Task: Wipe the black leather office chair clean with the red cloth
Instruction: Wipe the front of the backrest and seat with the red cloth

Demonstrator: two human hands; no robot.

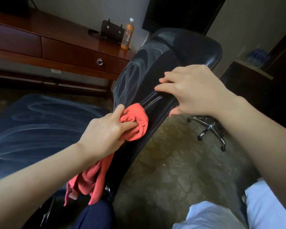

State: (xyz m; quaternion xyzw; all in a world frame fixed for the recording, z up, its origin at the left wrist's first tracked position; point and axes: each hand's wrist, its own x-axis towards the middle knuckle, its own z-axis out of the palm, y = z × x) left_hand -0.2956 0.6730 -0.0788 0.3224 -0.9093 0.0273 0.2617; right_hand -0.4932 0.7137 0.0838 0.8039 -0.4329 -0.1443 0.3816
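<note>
Head | red cloth (pixel 135 123) on streaked black chair (pixel 139 71) | patterned carpet (pixel 172 171) | wooden desk (pixel 64 47)

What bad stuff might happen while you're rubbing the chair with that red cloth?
A wheeled base shows behind the chair; if the right hand loses its grip on the backrest edge, the chair may roll toward the bottle. The red cloth in the left hand trails a loose tail that might snag. Pale swirls on the leather suggest streaks may stay.
</note>
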